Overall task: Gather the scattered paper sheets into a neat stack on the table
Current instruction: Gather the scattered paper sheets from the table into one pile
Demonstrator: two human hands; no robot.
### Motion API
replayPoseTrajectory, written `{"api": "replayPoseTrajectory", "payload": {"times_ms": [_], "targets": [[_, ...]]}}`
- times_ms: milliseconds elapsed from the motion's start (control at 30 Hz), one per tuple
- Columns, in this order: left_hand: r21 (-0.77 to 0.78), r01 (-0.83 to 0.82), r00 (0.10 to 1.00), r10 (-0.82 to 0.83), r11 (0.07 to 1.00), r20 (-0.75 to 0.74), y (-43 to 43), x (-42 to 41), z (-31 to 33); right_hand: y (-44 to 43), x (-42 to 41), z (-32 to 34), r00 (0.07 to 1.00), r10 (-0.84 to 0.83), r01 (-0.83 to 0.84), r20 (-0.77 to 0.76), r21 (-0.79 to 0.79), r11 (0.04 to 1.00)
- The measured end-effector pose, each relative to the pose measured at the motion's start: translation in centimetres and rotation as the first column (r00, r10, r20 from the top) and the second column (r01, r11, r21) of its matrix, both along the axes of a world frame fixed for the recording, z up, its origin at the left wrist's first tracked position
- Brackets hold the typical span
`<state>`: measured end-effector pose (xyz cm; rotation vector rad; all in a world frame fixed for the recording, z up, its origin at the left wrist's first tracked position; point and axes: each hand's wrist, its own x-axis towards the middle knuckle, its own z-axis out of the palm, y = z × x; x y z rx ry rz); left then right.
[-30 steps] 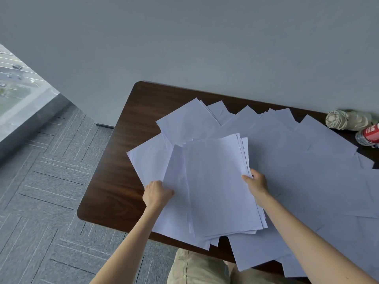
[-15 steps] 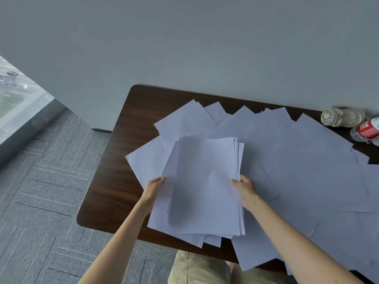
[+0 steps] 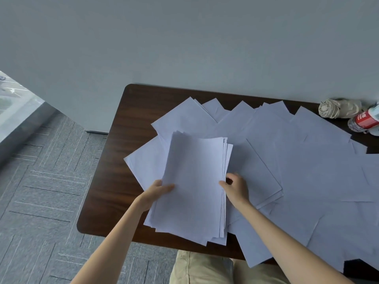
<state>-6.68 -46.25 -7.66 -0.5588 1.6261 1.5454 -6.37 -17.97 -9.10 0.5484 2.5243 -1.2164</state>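
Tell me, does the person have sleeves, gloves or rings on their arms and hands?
No. The left hand and right hand are bare: no gloves, rings or watch showing, and no sleeves in view. Tan trousers or shorts show below.

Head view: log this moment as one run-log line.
left hand: grips left edge of white paper stack | right hand: grips right edge | loose white sheets: spread over dark wooden table

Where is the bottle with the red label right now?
In the head view, the bottle lies at the far right edge of the table, next to the rolled beige bundle and just beyond the scattered sheets.
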Motion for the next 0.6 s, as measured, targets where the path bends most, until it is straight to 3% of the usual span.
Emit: {"api": "replayPoseTrajectory", "payload": {"times_ms": [100, 167, 367, 600], "targets": [[-0.079, 0.007, 0.992, -0.017, 0.997, -0.128, 0.5, 0.0, 0.5, 0.8, 0.0, 0.2, 0.962, 0.235, -0.179, -0.137, 0.332, 0.926], [-0.143, 0.01, 0.975, -0.041, 0.99, -0.217, 0.6, -0.2, 0.9, 1.7, 0.2, -0.6, 0.929, 0.359, -0.291, -0.087, 0.428, 0.856], [-0.167, 0.007, 0.956, -0.056, 0.986, -0.29, -1.4, -0.9, 2.4, 2.6, 0.7, -0.7, 0.883, 0.469, -0.425, 0.008, 0.436, 0.793], [-0.145, -0.173, 0.929, 0.112, 0.974, -0.352, -5.3, -1.5, 4.3, 1.6, 0.4, 0.1, 0.913, 0.407, -0.369, -0.001, 0.42, 0.829]]}}
